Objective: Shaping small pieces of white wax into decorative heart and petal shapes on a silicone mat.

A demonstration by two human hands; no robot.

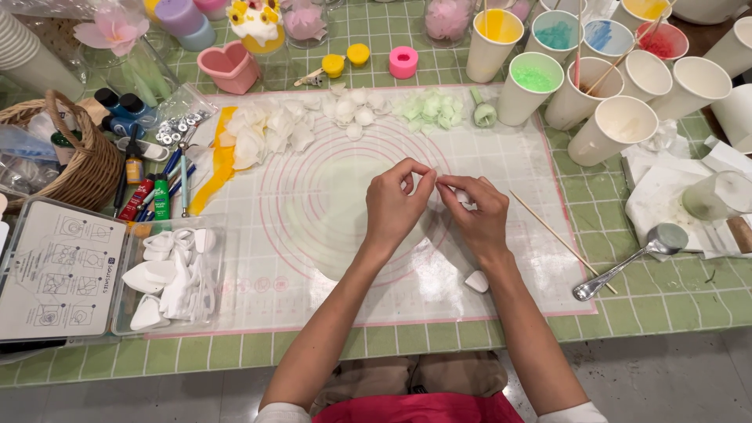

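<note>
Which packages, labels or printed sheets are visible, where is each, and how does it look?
Printed instruction sheet: lower left, white, grey diagrams, inside clear box.
Small paint tubes: beside wicker basket, red and green.
Clear plastic bag of metal rings: upper left.
No screens.

We see bare forearms, short white sleeves (276,413) at the upper arms, a red garment (423,409) over tan trousers (439,374).

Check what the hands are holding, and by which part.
Both hands, left hand and right hand, pinch a small white petal-like piece between fingertips; it is mostly hidden, so the exact part gripped cannot be told.
</note>
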